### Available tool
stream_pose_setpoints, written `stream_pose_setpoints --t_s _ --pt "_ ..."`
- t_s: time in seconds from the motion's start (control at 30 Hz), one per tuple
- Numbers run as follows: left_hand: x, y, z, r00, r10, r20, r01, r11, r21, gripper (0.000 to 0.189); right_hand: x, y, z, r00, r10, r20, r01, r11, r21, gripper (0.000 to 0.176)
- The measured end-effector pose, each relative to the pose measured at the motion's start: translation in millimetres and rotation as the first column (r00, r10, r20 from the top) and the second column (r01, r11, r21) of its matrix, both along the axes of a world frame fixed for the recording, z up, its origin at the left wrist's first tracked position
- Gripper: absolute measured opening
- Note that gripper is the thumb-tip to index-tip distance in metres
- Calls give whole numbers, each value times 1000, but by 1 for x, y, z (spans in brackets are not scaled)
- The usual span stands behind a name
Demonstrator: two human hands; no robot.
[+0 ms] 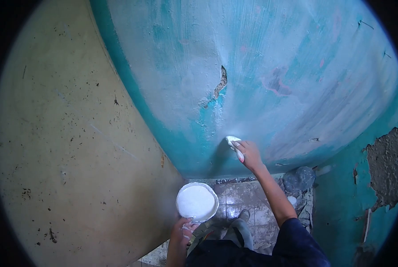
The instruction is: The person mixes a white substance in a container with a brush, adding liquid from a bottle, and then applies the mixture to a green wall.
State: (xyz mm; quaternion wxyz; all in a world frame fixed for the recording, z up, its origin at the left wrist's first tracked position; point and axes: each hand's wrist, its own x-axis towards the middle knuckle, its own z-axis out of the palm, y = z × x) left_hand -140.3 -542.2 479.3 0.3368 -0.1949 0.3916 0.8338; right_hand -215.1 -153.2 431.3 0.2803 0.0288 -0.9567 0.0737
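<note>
My right hand (250, 155) is closed around the handle of a paintbrush (232, 142) coated in white. The brush head is at the lower part of the turquoise wall (185, 151), which has streaky whitish paint over much of it; whether the bristles touch it is hard to tell. Down below, my left hand (180, 232) grips the near edge of a round bucket (217, 201) holding white paint (196, 199). White smears mark the fingers of that hand. A chipped patch (221, 83) of bare plaster shows above the brush.
To the left stands a stained beige surface (74, 147). A dark rounded object (299, 179) sits in the right corner near debris. The side wall has a large peeled patch (386, 162). Nails (365, 24) stick out at upper right. Tiled floor (236, 196) lies below.
</note>
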Motion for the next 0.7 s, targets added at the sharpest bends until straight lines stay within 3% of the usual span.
stream_pose_setpoints --t_s 0.1,0.17,0.2,0.27,0.47,0.57,0.7 --pt "0 -1 2 1000 12 -6 -12 1000 5 70 -14 -11 55 995 41 -91 -40 999 7 42" --pt "0 -1 1 1000 12 4 -12 1000 5 69 -22 -28 108 929 48 -368 -54 999 -5 42" --pt "0 -2 -2 1000 12 11 -12 1000 14 69 -24 -36 126 929 51 -367 -56 998 -3 42" --pt "0 -2 -5 1000 15 18 -16 1000 27 69 -28 -47 148 890 -19 -456 60 995 76 40" --pt "0 -4 -6 999 52 -8 -51 997 65 69 -37 -50 48 934 -25 -356 93 980 175 43" --pt "0 -8 -3 998 56 -8 -55 997 60 71 -27 -51 21 993 10 -117 -2 998 63 42" --pt "-6 -8 -5 997 38 -67 -34 997 63 73 -13 -52 7 1000 -20 19 21 998 -64 39"
